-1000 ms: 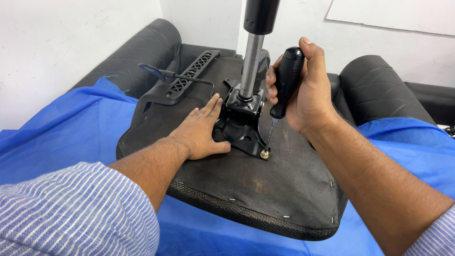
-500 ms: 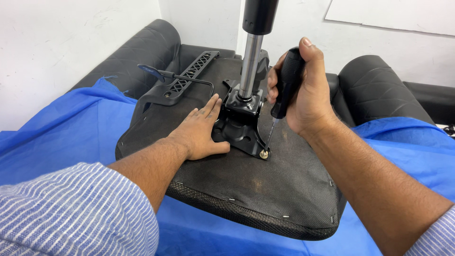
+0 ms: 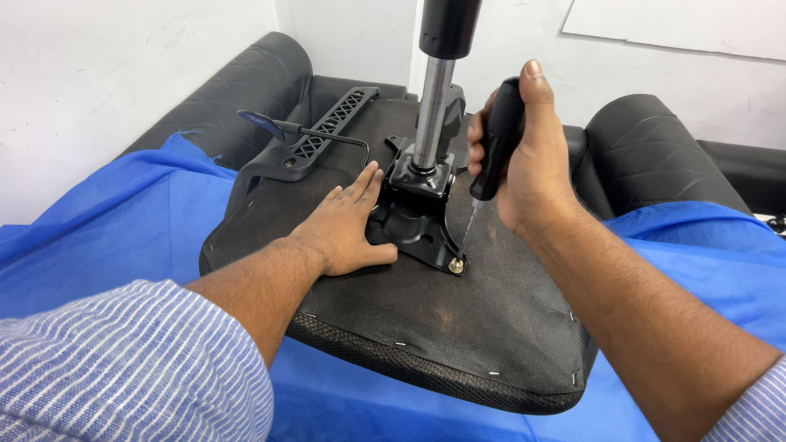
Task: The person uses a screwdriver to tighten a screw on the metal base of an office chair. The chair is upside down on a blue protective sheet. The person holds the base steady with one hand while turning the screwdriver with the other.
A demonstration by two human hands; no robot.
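An upturned black chair seat [image 3: 458, 327] lies on a blue cloth. A black metal mounting plate [image 3: 413, 221] with an upright gas-lift column [image 3: 432, 106] is bolted to its underside. My left hand [image 3: 348, 229] lies flat on the seat, fingers against the plate's left edge. My right hand [image 3: 528, 155] grips a black-handled screwdriver [image 3: 491, 155], held nearly upright with its tip on a brass-coloured screw [image 3: 456, 264] at the plate's near right corner.
A black armrest bracket [image 3: 323, 139] and a thin lever [image 3: 307, 131] lie on the seat's far left. The blue cloth [image 3: 123, 221] covers a black padded sofa [image 3: 655, 147]. White walls stand behind.
My right hand has shifted very slightly on the screwdriver handle. The left hand and the seat have stayed in place.
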